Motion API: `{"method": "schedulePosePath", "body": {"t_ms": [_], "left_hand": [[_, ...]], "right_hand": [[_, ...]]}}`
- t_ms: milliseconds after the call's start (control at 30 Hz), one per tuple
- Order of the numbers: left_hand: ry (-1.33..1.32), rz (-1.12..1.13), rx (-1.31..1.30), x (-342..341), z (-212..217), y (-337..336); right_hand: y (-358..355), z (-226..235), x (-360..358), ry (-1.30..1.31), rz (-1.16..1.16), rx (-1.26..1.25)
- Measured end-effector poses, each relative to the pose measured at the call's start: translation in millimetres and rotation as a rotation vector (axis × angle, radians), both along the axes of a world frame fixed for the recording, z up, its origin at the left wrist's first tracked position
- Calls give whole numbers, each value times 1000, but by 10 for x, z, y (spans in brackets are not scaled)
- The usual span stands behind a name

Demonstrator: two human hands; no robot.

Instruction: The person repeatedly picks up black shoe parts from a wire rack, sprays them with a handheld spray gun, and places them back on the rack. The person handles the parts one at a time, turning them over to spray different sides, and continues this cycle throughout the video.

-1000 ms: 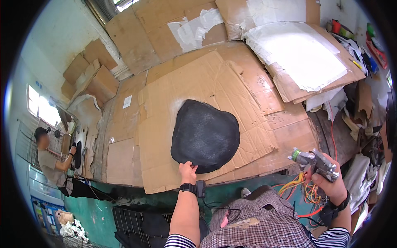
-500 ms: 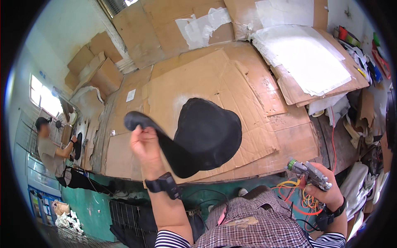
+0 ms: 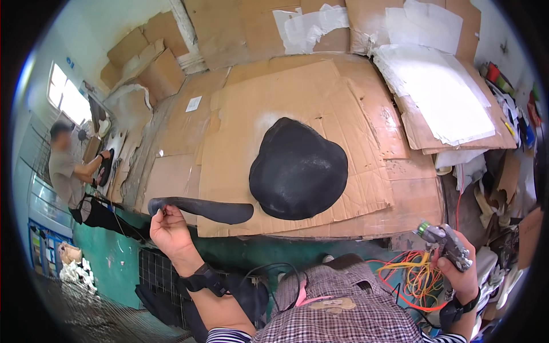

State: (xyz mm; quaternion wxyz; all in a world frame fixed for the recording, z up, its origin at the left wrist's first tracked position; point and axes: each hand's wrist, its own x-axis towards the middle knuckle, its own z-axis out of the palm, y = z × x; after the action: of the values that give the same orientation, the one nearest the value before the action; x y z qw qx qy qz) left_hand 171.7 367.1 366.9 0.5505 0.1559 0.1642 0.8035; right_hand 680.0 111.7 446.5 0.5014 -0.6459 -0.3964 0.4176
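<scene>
At near edge of tabletop [image 3: 171, 177], just left of black pad [image 3: 298, 171], pinching black piece [image 3: 209, 209] by 1 end, left hand [image 3: 171, 231]; gripping spray gun [image 3: 453, 250], right hand [image 3: 460, 274]; could drop or fold piece from slack pinch

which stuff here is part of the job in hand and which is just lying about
Seems in use:
- thin black piece, in the left hand
- metal spray gun, in the right hand
- rounded black pad, on the cardboard sheet

Seems just lying about:
- small white paper, left of the sheet
- white sheeting, on cardboard at the right
</scene>
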Motion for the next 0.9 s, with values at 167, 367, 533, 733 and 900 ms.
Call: {"method": "schedulePosePath", "body": {"t_ms": [167, 367, 533, 733, 900], "left_hand": [[20, 19, 20, -131, 40, -124], [-41, 53, 28, -302, -8, -228], [-44, 77, 0, -381, -2, -362], [-28, 71, -7, -571, -196, -376], [-29, 44, -8, -497, -203, -339]], "right_hand": [[-139, 24, -174, 65, 137, -66], [71, -106, -616, 193, 221, -88], [346, -146, -817, 38, 113, 108], [379, -39, -753, -70, -30, 120], [127, -47, -614, -86, -73, 97]]}}
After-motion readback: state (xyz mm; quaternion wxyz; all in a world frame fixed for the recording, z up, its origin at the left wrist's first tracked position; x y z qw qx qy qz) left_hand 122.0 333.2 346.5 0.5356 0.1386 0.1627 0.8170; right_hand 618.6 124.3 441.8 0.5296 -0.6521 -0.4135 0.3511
